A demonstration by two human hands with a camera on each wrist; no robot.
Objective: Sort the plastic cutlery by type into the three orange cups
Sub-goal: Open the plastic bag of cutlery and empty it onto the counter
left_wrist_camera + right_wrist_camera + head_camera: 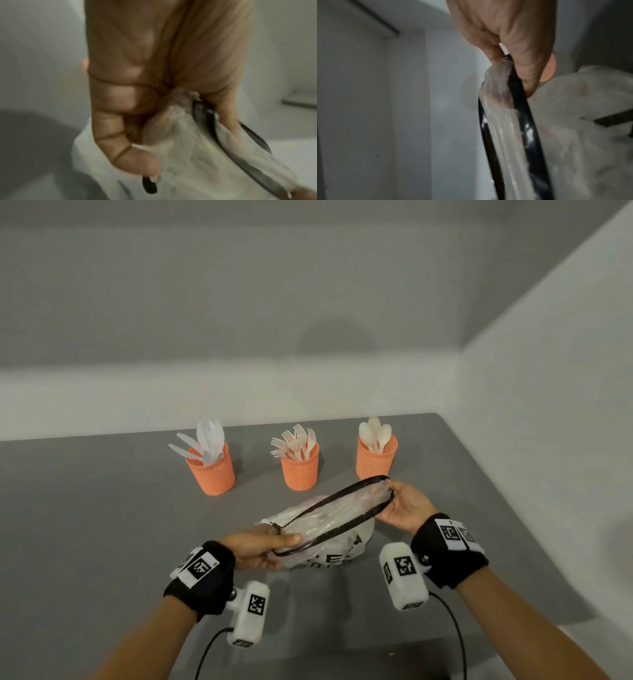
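Three orange mesh cups stand in a row on the grey table [102,508]. The left cup [211,474] holds white knives, the middle cup [299,470] holds forks, and the right cup [375,460] holds spoons. In front of them both hands hold a clear plastic pouch [329,515] with a black zipper rim, above a white bag [329,549] with black print. My left hand [263,544] grips the pouch's near-left end [180,121]. My right hand [404,505] pinches its far-right end [506,75]. Whether anything lies inside the pouch cannot be told.
A white wall runs along the table's far edge and another closes the right side. Black cables trail from the wrist cameras toward the near table edge. The right cup [549,69] stands just behind my right hand.
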